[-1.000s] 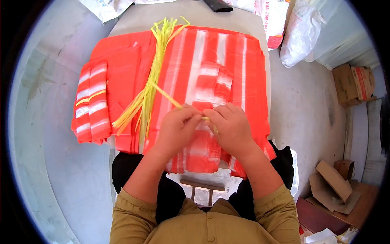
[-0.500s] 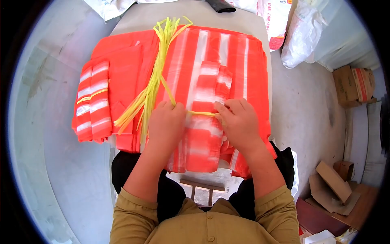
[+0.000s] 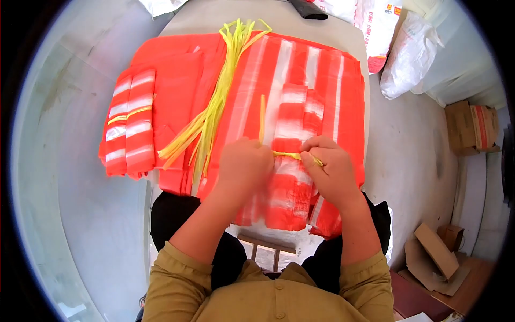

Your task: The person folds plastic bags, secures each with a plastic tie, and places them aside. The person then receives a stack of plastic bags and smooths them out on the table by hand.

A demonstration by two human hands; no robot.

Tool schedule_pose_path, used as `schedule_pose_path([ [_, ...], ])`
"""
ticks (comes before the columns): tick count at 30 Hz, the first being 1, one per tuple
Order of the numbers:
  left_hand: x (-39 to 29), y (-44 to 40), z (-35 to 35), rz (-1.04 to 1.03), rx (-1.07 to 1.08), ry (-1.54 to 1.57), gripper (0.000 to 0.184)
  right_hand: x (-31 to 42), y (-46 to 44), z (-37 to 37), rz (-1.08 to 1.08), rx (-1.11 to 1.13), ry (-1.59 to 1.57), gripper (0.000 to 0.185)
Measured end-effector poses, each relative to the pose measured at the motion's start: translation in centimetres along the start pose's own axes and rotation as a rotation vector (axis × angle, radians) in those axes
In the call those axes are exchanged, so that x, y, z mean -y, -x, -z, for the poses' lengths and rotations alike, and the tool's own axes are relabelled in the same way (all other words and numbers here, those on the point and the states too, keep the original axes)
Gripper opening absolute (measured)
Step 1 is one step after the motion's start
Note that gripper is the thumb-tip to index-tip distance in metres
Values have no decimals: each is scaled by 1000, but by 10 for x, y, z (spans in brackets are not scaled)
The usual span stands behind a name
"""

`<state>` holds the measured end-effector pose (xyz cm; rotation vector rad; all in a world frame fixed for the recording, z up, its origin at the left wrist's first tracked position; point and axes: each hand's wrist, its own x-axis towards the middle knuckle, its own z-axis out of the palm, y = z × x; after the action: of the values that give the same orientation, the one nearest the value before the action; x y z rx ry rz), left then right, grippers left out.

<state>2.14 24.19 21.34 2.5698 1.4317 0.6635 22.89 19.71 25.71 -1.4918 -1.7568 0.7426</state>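
A yellow plastic tie strip (image 3: 288,155) crosses the middle of a folded bundle of red-and-white striped plastic bags (image 3: 290,201). My left hand (image 3: 247,167) is closed on one end of the strip, which sticks up above the fist. On the right side of the bundle my right hand (image 3: 329,165) pinches the other end between thumb and fingers. Under the bundle lies a wide stack of red striped bags (image 3: 244,96). To the left rests a loose hank of yellow strips (image 3: 221,99). Farther left is a second bundle (image 3: 129,126) with a yellow strip around it.
The pale tabletop (image 3: 214,19) shows behind the stack, with a black object (image 3: 310,9) on its far edge. White sacks (image 3: 410,56) stand at the back right. Cardboard boxes (image 3: 472,129) and an opened carton (image 3: 434,263) are on the right.
Both hands have drawn the strip across the bundle; the left end now stands upright and the right end pokes past my right thumb. The whole view has shifted slightly.
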Motion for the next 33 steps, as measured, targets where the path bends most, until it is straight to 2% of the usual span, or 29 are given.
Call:
schedule_pose_path([
  [3, -4, 1, -6, -42, 16, 32, 24, 11, 0, -5, -120, 83, -324, 20],
  [6, -10, 3, -3, -62, 85, 54, 23, 5, 0, 1, -278, 198, -178, 26],
  [8, -14, 2, 6, -49, 101, 80, 24, 7, -2, 4, -230, 178, -94, 25],
  [11, -11, -2, 18, 108, 61, 496, 21, 5, -1, 4, -190, 167, -29, 21],
  [14, -15, -3, 20, 20, 89, 634, 15, 6, 0, -3, -184, 185, 96, 18],
  [17, -28, -3, 18, -144, 71, 588, 8, 2, 3, -12, -112, 157, 228, 18],
  [20, -37, -2, 24, 18, 127, 664, 26, 2, 4, -13, -71, 106, 197, 17],
  [23, -32, -4, 24, 43, -26, 704, 45, 0, 4, -11, -169, 128, 123, 17],
  [26, -34, -9, 26, -42, -180, 570, 50, 1, 3, -8, -212, 142, 76, 18],
  [29, -34, -11, 15, -156, -131, 413, 47, -4, 4, -9, -145, 134, 54, 19],
  [33, -28, -12, 4, -101, -56, 377, 25, -9, 5, -8, -135, 170, -81, 18],
])
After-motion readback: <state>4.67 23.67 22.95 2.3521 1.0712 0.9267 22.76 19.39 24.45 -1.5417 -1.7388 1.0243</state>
